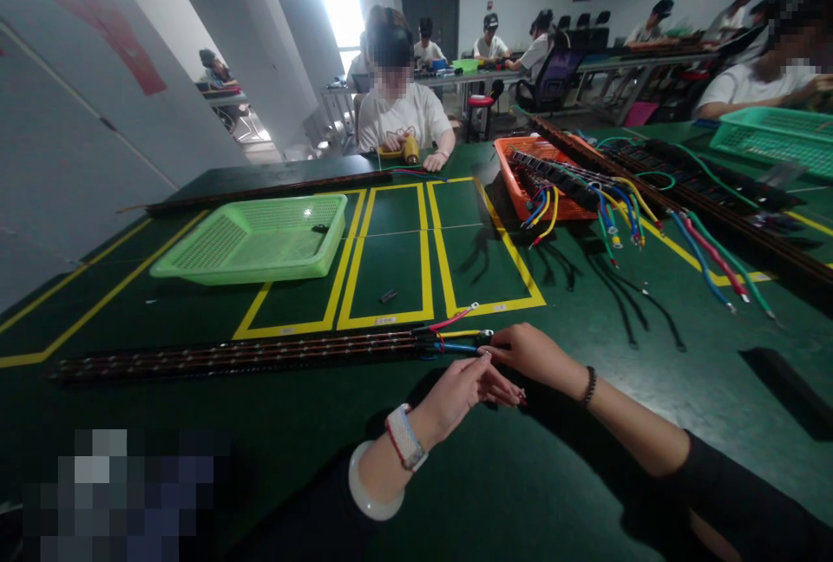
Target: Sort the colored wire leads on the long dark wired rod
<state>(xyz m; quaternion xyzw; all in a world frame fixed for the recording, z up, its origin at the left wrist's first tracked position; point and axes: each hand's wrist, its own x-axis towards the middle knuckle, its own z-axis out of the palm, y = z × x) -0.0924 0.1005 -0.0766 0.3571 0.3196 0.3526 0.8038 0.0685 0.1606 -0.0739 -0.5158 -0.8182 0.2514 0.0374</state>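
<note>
A long dark strip with copper-coloured rails point(260, 354) lies across the near side of the green table, with red, yellow and blue wires at its right end. My right hand point(534, 358) is closed, its fingertips pinching around the end of the blue wire point(455, 347). The yellow wire point(461, 334) ends in a metal lug beside those fingers. Just below, my left hand point(462, 393) has its fingers stretched out to the right, the thumb tip close to the right fingertips. The red wire point(455, 317) points up and away, touched by neither hand.
Beyond the strip stands a light green basket point(253, 263) with a small dark item inside. An orange basket point(514, 172) holds several wired strips. More strips point(703, 189) lie at right, near a teal basket point(774, 141). Across the table a person point(403, 111) handles a yellow tool.
</note>
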